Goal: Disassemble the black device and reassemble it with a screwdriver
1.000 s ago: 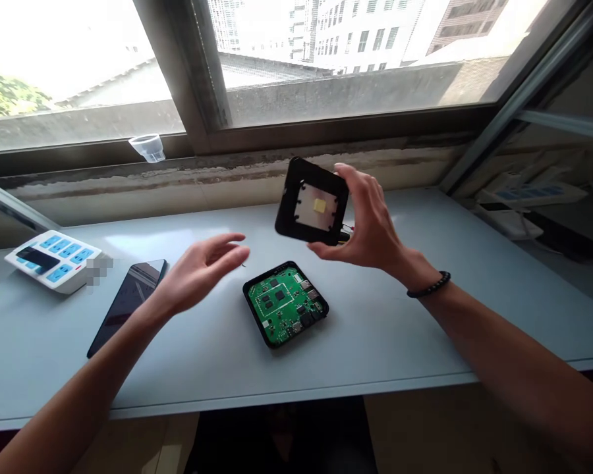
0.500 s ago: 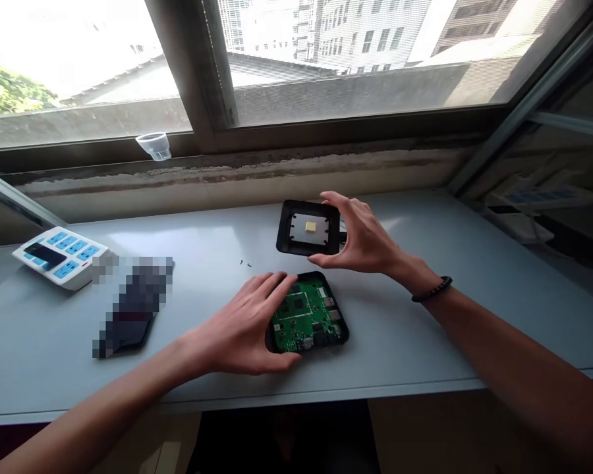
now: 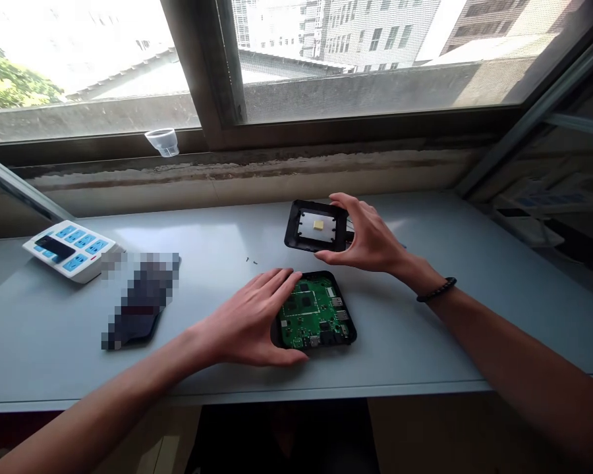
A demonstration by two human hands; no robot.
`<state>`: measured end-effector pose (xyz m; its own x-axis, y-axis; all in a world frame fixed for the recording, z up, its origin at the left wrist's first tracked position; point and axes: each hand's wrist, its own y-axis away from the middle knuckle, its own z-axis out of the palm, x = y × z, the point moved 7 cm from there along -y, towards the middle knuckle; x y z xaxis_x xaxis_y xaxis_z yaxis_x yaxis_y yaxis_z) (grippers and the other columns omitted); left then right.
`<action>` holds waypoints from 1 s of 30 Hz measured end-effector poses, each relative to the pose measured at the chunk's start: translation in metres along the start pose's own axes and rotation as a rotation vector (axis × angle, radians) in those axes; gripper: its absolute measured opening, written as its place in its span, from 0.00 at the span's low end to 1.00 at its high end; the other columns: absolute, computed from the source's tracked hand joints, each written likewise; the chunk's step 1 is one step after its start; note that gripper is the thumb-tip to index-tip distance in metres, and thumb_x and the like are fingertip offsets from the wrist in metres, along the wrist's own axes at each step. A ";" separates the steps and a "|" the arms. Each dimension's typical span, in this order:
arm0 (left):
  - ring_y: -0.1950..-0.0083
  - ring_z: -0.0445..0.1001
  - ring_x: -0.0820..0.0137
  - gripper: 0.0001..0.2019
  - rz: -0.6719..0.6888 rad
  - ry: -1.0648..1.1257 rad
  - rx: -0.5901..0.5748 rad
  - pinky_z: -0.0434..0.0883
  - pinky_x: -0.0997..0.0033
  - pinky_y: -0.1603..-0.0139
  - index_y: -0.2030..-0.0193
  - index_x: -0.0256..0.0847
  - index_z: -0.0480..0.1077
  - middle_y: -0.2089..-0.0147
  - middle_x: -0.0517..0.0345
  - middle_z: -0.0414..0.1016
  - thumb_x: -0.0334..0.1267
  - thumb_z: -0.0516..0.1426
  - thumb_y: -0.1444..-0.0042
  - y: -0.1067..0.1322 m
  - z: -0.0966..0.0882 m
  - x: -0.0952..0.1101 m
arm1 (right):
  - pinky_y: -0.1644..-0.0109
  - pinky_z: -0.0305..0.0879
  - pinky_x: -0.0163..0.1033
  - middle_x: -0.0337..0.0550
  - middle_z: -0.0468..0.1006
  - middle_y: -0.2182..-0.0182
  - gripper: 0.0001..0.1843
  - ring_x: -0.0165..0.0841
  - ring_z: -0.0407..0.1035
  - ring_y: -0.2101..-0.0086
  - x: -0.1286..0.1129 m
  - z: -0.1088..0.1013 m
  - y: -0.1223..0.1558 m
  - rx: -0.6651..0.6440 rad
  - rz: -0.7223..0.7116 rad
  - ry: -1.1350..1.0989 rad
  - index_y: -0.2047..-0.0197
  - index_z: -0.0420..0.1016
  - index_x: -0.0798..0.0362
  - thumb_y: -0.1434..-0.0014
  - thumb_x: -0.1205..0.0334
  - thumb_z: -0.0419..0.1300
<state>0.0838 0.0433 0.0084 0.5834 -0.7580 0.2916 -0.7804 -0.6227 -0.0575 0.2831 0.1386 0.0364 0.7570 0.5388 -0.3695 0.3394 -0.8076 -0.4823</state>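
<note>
A square black case with a green circuit board [image 3: 304, 313] inside lies on the table near its front edge. My left hand [image 3: 259, 319] is curved around the case's left side, fingers along the back edge and thumb at the front. Above and behind it, my right hand [image 3: 368, 234] grips a black cover [image 3: 292, 227] by its right end between thumb and fingers. The cover's inner face is turned toward me, showing a silvery plate [image 3: 306, 232] with a small yellow pad [image 3: 318, 225] on it. Connectors line the board's right and front edges.
Two tiny screws [image 3: 255, 263] lie left of the cover. Farther left are a dark pixelated item [image 3: 141, 303] and a white power strip [image 3: 91, 266] with a black object [image 3: 54, 249] on top. A clear plastic cup [image 3: 163, 141] is by the window frame [image 3: 205, 99].
The view has shifted slightly, so everything appears a little farther right. Both hands keep their holds, and the cover stays raised behind the case.
</note>
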 end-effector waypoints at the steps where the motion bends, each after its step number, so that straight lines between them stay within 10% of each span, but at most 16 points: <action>1: 0.24 0.56 0.39 0.59 0.000 -0.002 -0.009 0.62 0.41 0.27 0.24 0.27 0.47 0.25 0.26 0.55 0.67 0.64 0.49 0.000 0.001 0.000 | 0.37 0.59 0.62 0.63 0.70 0.39 0.53 0.58 0.67 0.40 0.000 0.000 0.000 -0.002 0.006 -0.005 0.32 0.56 0.56 0.54 0.39 0.69; 10: 0.30 0.66 0.40 0.56 0.104 0.023 0.149 0.69 0.39 0.33 0.26 0.28 0.51 0.30 0.26 0.64 0.75 0.55 0.45 0.000 -0.015 0.005 | 0.34 0.56 0.64 0.61 0.70 0.39 0.53 0.59 0.66 0.39 -0.002 0.003 0.000 -0.031 0.053 -0.098 0.34 0.59 0.54 0.58 0.41 0.71; 14: 0.38 0.76 0.49 0.29 0.038 0.071 0.376 0.77 0.46 0.41 0.33 0.31 0.64 0.38 0.33 0.76 0.54 0.49 0.28 0.005 -0.033 -0.005 | 0.37 0.61 0.64 0.61 0.72 0.40 0.54 0.58 0.67 0.41 0.001 0.003 0.001 -0.042 0.138 -0.205 0.35 0.60 0.52 0.61 0.43 0.73; 19: 0.52 0.82 0.60 0.14 -0.182 0.132 0.537 0.81 0.60 0.55 0.49 0.36 0.77 0.52 0.45 0.83 0.38 0.51 0.30 0.007 -0.045 -0.030 | 0.46 0.71 0.62 0.60 0.73 0.41 0.52 0.54 0.70 0.44 0.018 -0.002 0.001 -0.027 0.287 -0.423 0.36 0.58 0.48 0.58 0.35 0.71; 22: 0.56 0.82 0.62 0.13 -0.254 0.137 0.505 0.79 0.66 0.65 0.51 0.38 0.78 0.53 0.48 0.83 0.37 0.52 0.32 0.000 -0.048 -0.037 | 0.50 0.75 0.59 0.58 0.74 0.41 0.48 0.50 0.73 0.47 0.023 -0.003 -0.001 -0.048 0.306 -0.551 0.37 0.57 0.45 0.55 0.34 0.68; 30: 0.55 0.81 0.58 0.10 -0.410 0.032 0.173 0.77 0.59 0.55 0.54 0.41 0.80 0.57 0.50 0.83 0.32 0.56 0.35 -0.068 -0.046 -0.053 | 0.47 0.72 0.61 0.59 0.73 0.42 0.52 0.52 0.70 0.45 0.020 0.005 0.000 -0.067 0.343 -0.619 0.38 0.60 0.47 0.62 0.36 0.73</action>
<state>0.0954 0.1349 0.0412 0.8274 -0.4369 0.3529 -0.4352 -0.8959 -0.0891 0.2954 0.1504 0.0256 0.3782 0.2728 -0.8846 0.1874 -0.9584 -0.2154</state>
